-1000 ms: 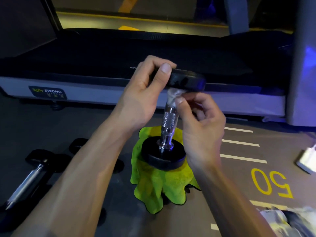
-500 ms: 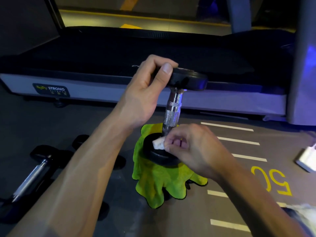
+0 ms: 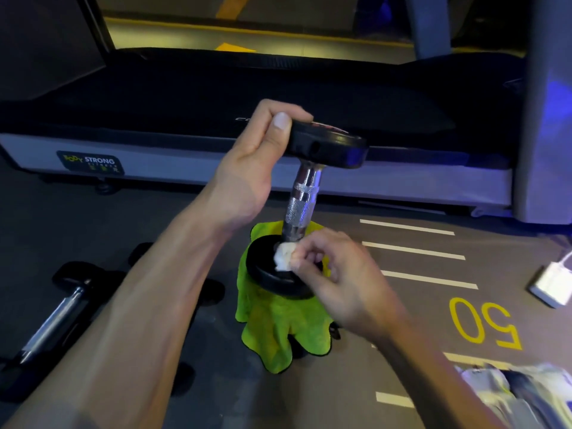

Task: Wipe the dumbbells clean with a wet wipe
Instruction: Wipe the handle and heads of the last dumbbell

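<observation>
While the left hand point(image 3: 247, 168) grips the upright dumbbell's point(image 3: 301, 196) top plate, the right hand point(image 3: 337, 274) pinches a wipe point(image 3: 283, 257) against the lower plate, beside the handle.

The dumbbell point(image 3: 301, 209) stands upright on a green cloth point(image 3: 278, 323). The left hand point(image 3: 250, 168) holds its top and the right hand point(image 3: 337, 280) is at its bottom, so those spots are taken. Behind stands a big treadmill point(image 3: 216, 97), like a wall. On the left floor lies another dumbbell point(image 3: 58, 314), under the left arm. On the right, the floor with white lines point(image 3: 411, 252) is open. A white box point(image 3: 551, 286) sits far right, and a bag point(image 3: 520, 391) sits in the near right corner.
</observation>
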A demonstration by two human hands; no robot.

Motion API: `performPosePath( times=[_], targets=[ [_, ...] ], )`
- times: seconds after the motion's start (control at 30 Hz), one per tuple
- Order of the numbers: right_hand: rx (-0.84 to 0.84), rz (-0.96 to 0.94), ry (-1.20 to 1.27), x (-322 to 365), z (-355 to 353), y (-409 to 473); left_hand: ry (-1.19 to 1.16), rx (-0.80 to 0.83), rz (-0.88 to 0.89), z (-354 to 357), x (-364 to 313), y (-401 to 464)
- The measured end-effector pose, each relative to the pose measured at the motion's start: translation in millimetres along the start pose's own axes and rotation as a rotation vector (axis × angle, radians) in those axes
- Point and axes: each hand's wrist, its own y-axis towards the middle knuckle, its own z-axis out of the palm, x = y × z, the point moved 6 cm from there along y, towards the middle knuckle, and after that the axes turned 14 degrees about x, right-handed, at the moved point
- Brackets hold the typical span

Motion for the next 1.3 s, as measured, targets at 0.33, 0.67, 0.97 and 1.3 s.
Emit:
performPosePath(
  times=[0.33, 0.67, 0.97, 1.3],
  targets=[
    [-0.246, 0.0, -0.06, -5, 12, -8, -0.021, -0.031, 0.011, 3, -3, -1],
    [-0.325, 0.165, 0.409, -42, -45, -14, 0.005, -0.035, 0.005, 4, -4, -4],
    [-0.101, 0.254, 0.38, -37, -51, -2, 0.011, -0.03, 0.007, 5, -3, -4],
    [-0.444, 0.35, 0.274, -51, -71, -11, -0.025, -0.045, 0.011, 5, -3, -5]
  ],
)
